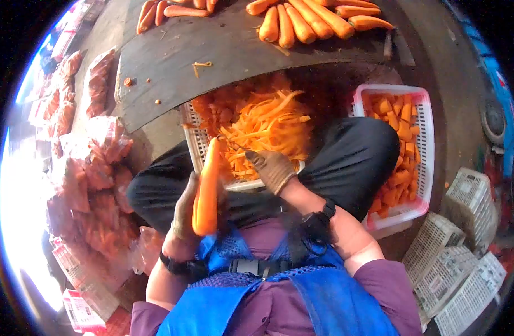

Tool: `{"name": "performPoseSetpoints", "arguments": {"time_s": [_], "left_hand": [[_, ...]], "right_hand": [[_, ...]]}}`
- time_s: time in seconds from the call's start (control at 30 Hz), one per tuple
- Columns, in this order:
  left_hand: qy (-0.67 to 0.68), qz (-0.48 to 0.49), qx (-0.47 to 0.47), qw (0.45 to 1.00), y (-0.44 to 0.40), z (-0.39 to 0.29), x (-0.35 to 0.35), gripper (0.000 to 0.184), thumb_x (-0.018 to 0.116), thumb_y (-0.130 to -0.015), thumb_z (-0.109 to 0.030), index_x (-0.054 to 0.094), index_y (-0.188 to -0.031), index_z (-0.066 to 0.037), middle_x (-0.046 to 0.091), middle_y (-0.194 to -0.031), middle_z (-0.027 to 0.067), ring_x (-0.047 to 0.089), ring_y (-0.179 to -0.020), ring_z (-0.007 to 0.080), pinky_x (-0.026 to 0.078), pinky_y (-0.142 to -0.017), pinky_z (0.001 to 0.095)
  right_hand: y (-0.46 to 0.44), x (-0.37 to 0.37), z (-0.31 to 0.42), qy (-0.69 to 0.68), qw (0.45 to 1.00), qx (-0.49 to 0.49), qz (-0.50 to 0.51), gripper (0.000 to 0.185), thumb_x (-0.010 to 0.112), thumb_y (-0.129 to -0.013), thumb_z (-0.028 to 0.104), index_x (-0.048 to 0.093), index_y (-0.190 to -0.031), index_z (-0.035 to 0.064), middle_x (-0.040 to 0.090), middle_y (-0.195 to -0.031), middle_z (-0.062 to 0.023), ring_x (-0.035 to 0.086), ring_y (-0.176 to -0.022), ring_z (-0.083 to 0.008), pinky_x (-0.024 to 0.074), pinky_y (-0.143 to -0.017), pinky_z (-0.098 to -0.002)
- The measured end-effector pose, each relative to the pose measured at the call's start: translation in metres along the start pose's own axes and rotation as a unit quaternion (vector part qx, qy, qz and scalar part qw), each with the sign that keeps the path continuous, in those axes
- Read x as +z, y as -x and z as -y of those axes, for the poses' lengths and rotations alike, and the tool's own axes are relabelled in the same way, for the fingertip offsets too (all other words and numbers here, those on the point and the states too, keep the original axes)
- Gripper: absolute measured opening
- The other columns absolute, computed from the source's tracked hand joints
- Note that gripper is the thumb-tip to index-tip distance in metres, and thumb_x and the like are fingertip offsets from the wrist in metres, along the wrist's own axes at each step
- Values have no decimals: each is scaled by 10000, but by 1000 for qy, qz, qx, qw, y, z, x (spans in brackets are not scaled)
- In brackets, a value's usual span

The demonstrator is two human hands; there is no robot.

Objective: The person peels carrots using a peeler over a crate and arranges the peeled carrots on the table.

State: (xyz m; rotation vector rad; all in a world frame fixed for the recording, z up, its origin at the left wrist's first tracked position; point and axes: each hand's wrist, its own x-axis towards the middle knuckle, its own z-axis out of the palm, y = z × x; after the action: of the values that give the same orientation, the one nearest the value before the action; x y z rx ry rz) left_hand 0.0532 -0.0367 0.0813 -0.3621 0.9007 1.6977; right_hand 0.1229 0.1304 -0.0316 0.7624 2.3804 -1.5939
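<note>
My left hand (pixel 184 215), in a brownish work glove, is wrapped round a large carrot (pixel 206 193) held nearly upright, its tip pointing away from me. The carrot's surface looks smooth and bright orange. My gloved right hand (pixel 272 169) is closed on a thin, dark peeler (pixel 234 145), which reaches toward the carrot's upper end; its blade is too small to make out clearly. Beneath both hands, between my knees, stands a white plastic basket (pixel 191 134) heaped with long carrot peelings (pixel 268 123).
Whole carrots (pixel 304 22) lie on the dark board (pixel 173 67) ahead, with small scraps on it. A pink-and-white crate (pixel 427 145) of cut carrot pieces (pixel 399 162) stands by my right knee. Bagged carrots (pixel 97 179) pile up at left; white crates (pixel 444 274) stand at lower right.
</note>
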Motion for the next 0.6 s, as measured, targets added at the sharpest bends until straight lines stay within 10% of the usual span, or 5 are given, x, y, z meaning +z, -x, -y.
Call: {"name": "performPoseSetpoints", "arguments": {"time_s": [0.13,0.37,0.6], "left_hand": [[-41,-167,-18,985,-26,-4,-11,463,411,-859,-464,507,-950,-20,535,-714,69,521,-550,150,440,-475,236],[72,-12,-65,995,-23,2,-18,480,417,-840,-495,497,-974,-41,530,-675,67,508,-532,155,424,-458,249],[91,-91,27,991,-37,-17,-37,415,428,-857,-438,525,-950,-45,581,-747,66,577,-615,184,491,-534,283]], "right_hand": [[-4,7,-9,-47,998,6,-43,697,329,-786,647,557,-713,-8,513,-597,-199,506,-588,-344,383,-568,-401],[-4,0,-13,-66,996,26,-57,696,304,-803,631,544,-670,-8,503,-599,-221,493,-578,-370,368,-545,-431],[5,6,-1,0,999,-50,-10,623,345,-818,584,564,-684,17,521,-622,-233,508,-586,-389,376,-530,-427]]}}
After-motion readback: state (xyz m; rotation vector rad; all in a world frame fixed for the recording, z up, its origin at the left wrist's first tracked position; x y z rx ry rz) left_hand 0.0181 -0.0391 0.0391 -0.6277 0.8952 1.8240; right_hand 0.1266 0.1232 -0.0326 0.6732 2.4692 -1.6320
